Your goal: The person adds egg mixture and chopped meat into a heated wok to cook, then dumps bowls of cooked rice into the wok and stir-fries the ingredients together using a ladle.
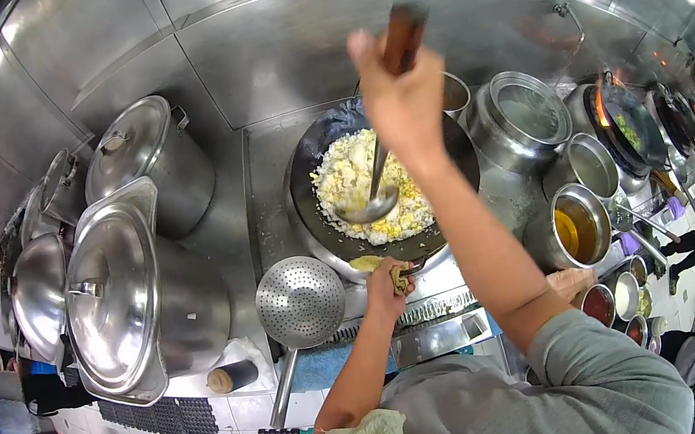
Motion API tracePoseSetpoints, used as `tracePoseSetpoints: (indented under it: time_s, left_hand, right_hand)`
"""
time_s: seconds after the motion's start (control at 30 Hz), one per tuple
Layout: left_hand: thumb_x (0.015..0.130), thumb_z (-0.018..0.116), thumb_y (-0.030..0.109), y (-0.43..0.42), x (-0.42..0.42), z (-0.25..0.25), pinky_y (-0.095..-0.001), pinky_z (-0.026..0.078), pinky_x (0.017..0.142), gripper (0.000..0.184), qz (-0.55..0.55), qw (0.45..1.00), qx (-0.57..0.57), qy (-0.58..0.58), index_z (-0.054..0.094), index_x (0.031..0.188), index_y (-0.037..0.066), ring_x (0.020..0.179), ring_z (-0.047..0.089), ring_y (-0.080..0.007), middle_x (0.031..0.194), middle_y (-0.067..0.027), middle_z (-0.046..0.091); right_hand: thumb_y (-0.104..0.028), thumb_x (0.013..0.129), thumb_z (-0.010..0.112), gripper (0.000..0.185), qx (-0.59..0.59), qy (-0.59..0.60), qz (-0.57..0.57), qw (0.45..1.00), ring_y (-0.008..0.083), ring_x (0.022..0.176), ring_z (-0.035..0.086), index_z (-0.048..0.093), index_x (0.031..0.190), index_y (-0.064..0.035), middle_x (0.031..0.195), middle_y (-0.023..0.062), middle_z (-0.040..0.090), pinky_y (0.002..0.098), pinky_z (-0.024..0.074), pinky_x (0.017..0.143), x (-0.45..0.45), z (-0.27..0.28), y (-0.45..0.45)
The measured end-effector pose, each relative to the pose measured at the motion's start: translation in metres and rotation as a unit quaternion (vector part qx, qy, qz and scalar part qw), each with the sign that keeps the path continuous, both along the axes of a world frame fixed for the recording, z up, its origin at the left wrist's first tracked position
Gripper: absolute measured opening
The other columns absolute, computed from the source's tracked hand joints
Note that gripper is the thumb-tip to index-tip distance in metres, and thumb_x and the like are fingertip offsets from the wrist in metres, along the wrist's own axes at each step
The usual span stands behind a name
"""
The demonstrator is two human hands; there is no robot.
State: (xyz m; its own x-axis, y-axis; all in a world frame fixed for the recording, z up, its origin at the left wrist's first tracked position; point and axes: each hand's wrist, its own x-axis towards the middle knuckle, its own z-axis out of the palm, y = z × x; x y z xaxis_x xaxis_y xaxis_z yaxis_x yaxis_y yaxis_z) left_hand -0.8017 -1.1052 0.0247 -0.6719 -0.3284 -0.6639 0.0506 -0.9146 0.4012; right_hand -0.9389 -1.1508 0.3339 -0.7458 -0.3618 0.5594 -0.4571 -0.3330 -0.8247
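Note:
My right hand (409, 105) is closed around the wooden handle (405, 34) of a ladle. The ladle's metal bowl (371, 207) rests in white rice mixed with yellow egg (347, 162), inside a dark wok (310, 209). My left hand (385, 292) grips the near rim or handle of the wok, with a folded cloth (399, 280) between the fingers and the metal. Just left of that hand lies a large perforated skimmer (300, 301), its long handle pointing down toward my body. Motion slightly blurs my right hand.
Tall lidded steel pots (188, 308) stand to the left, with a small jar (232, 377) near them. On the right are a lidded pot (522, 114), a pot of amber liquid (577, 224) and several sauce containers (626, 299). Another person's hand (572, 282) reaches in beside these.

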Motion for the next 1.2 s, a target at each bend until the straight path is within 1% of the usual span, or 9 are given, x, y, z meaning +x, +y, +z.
tracePoseSetpoints:
  time_s: [0.1,0.27,0.5,0.67,0.73,0.83,0.97,1.1,1.2]
  left_hand:
    - [0.09,0.063,0.018,-0.004,-0.004,0.006,-0.0318,0.042,0.046,0.014,-0.006,0.999,0.03,-0.011,0.057,0.093,0.005,0.063,0.058,-0.0228,0.087,-0.0136,0.066]
    - [0.089,0.066,0.016,0.001,0.007,0.027,-0.03,0.043,0.045,0.017,-0.022,0.996,0.075,-0.033,0.059,0.094,0.002,0.062,0.057,-0.0217,0.085,-0.0118,0.065]
    - [0.092,0.06,0.013,0.035,0.014,0.022,-0.0295,0.044,0.047,0.007,0.061,0.998,-0.004,-0.027,0.056,0.091,0.008,0.063,0.059,-0.0198,0.086,-0.0101,0.064]
    - [0.094,0.06,0.018,0.088,0.085,0.09,-0.0349,0.049,0.052,0.01,0.016,1.0,0.004,-0.017,0.056,0.1,0.011,0.067,0.061,-0.0224,0.09,-0.0098,0.065]
    - [0.095,0.059,0.016,0.068,0.062,0.062,-0.0353,0.048,0.051,0.008,0.061,0.998,-0.011,-0.014,0.058,0.096,0.009,0.064,0.06,-0.0221,0.088,-0.0097,0.064]
    - [0.094,0.059,0.016,0.037,0.04,0.021,-0.0348,0.05,0.053,0.008,0.005,0.998,-0.058,0.005,0.06,0.095,0.007,0.065,0.06,-0.0202,0.086,-0.0096,0.064]
    - [0.093,0.058,0.011,0.096,0.094,-0.017,-0.0362,0.049,0.047,0.01,0.038,0.995,-0.09,0.011,0.059,0.102,0.006,0.065,0.061,-0.0221,0.091,-0.0122,0.066]
    - [0.091,0.061,0.009,0.096,0.101,0.046,-0.0348,0.05,0.049,0.012,0.055,0.997,-0.044,0.036,0.058,0.103,0.006,0.064,0.061,-0.0211,0.088,-0.0127,0.066]
    - [0.096,0.059,0.015,0.032,0.045,0.026,-0.0319,0.05,0.054,0.011,0.008,0.997,-0.06,0.054,0.058,0.1,0.005,0.066,0.06,-0.0182,0.087,-0.012,0.067]
  right_hand:
    - [-0.031,0.099,0.072,0.047,0.004,0.053,-0.026,0.998,0.006,0.064,0.036,0.046,0.068,-0.0066,0.064,-0.006,0.041,0.0268,0.0382,0.063,-0.007,-0.072,-0.02]
    - [-0.032,0.099,0.073,0.047,-0.004,0.014,0.002,1.0,0.0057,0.046,0.042,0.046,0.066,-0.0113,0.055,-0.006,0.044,0.027,0.0326,0.043,0.0,0.004,0.013]
    - [-0.029,0.098,0.073,0.045,0.03,0.055,-0.085,0.994,0.0081,0.061,0.043,0.057,0.071,0.0026,0.06,-0.0006,0.047,0.0311,0.0378,0.055,0.004,-0.059,0.018]
    - [-0.03,0.096,0.076,0.046,-0.029,0.01,-0.011,0.999,0.0042,0.056,0.037,0.054,0.067,-0.0015,0.061,-0.0055,0.045,0.025,0.0298,0.05,0.015,0.058,0.054]
    - [-0.028,0.097,0.075,0.042,-0.025,0.05,-0.046,0.997,0.0058,0.061,0.043,0.059,0.07,-0.0003,0.062,-0.0036,0.05,0.0248,0.0367,0.055,0.026,0.058,0.063]
    - [-0.03,0.097,0.075,0.04,0.003,0.121,-0.146,0.982,0.0082,0.067,0.047,0.064,0.075,0.0012,0.064,0.0,0.056,0.0283,0.0417,0.061,0.022,-0.035,0.045]
    - [-0.028,0.098,0.073,0.045,-0.046,0.095,-0.117,0.988,0.004,0.053,0.042,0.046,0.067,-0.0104,0.06,-0.0041,0.047,0.0236,0.0321,0.048,0.007,-0.022,0.048]
    - [-0.027,0.098,0.073,0.042,-0.055,0.08,-0.065,0.993,0.0045,0.045,0.042,0.049,0.068,-0.01,0.059,-0.0045,0.049,0.0239,0.0288,0.042,0.038,0.052,0.07]
    - [-0.026,0.098,0.073,0.043,-0.03,0.177,-0.181,0.967,0.0051,0.054,0.039,0.047,0.068,-0.0092,0.059,-0.0059,0.044,0.0236,0.0331,0.051,0.052,0.007,0.072]
